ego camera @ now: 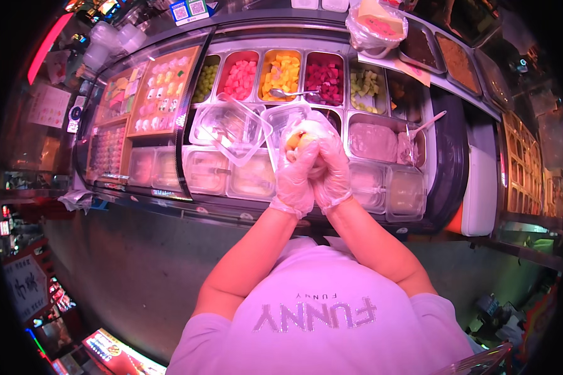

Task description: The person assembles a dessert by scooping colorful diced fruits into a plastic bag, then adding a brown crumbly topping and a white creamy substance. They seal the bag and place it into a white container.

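My left hand (298, 164) and my right hand (332, 161), both in clear plastic gloves, are cupped together around a soft pale food piece (309, 129) with an orange-yellow filling showing at its opening. They hold it above the front part of a refrigerated counter. Just left of my hands lie open clear plastic containers (234, 131). Behind them are metal pans of diced yellow fruit (280, 70), pink cubes (240, 75) and dark red cubes (325, 77). A metal spoon (286, 93) rests across the yellow and dark red pans. The underside of the food is hidden by my fingers.
A pan of purplish paste (373, 140) with a pale-handled utensil (427, 124) stands to the right. Lidded containers (206, 171) line the counter's front. Small decorated sweets (162, 93) fill a wooden-edged tray at left. A bag-lined bin (377, 35) and metal trays (457, 61) stand at the back right.
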A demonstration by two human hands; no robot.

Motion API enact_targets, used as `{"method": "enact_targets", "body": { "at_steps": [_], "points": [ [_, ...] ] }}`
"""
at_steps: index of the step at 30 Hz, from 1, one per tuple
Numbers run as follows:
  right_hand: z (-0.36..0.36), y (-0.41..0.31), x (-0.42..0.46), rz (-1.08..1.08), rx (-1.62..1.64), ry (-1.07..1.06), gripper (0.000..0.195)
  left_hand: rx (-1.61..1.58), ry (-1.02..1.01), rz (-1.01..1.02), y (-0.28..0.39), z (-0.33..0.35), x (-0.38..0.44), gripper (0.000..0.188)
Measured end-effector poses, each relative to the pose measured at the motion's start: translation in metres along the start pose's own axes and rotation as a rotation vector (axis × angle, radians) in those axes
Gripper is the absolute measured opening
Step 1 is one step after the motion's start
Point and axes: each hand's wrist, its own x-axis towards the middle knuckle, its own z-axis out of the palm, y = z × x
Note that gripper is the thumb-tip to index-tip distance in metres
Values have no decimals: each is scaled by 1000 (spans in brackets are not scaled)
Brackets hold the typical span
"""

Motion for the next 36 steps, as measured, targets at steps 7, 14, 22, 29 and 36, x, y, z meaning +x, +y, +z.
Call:
{"method": "enact_targets", "body": {
  "at_steps": [7, 14, 22, 29, 36],
  "points": [
    [-19, 8, 4, -58, -182, -57, 59, 209, -82, 95, 24, -2, -1, 60],
    [-22, 28, -5, 49, -250, 88, 39, 124, -222, -61, 45, -23, -1, 63],
    [-10, 13, 11, -356, -1348, -23, 71, -133, -81, -271, 60, -40, 18, 54],
    [12, -7, 20, -789, -1827, -25, 55, -186, -172, -243, 61, -48, 33, 54],
    [41, -12, 30, -768, -1728, -218, 12, -132, -156, -245, 68, -48, 39, 58]
  ]
}}
